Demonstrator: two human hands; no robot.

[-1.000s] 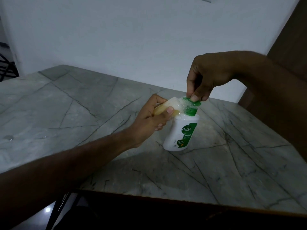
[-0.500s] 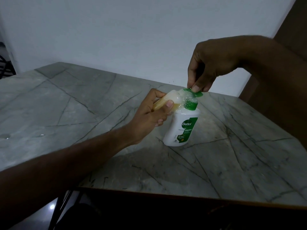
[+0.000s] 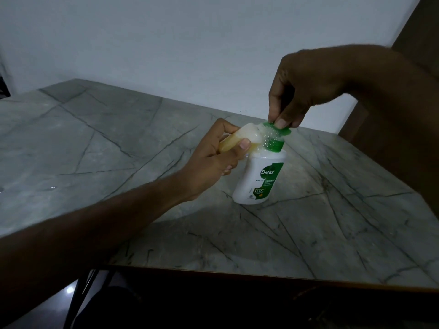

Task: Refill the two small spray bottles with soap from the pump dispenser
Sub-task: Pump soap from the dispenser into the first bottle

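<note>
Amber soap is showing inside the small spray bottle (image 3: pixel 234 138), which the left hand (image 3: pixel 211 162) is gripping with fingers and thumb curled round its body, tilting it so that its open end is meeting the spout of the pump dispenser (image 3: pixel 259 179). White foam is gathering where the two are touching and is running onto the shoulder of the dispenser. The right hand (image 3: pixel 306 86) is reaching down from above and is pressing the green pump head (image 3: pixel 276 132) with bent fingertips, thumb alongside; it is pinching the head rather than lying flat on it. The dispenser is standing upright on the grey marble table (image 3: pixel 118 143), near the far right part of the top, with its label facing the camera.

Judging by this, the person is filling one bottle, and the soap inside suggests the fill is partly done; how full the bottle is cannot be told, as the hand is hiding much of it. Neither its spray cap nor the second small bottle is appearing anywhere in view, so capping this one and refilling the other are seemingly remaining. A few wet spots are glinting on the table at the left edge.
</note>
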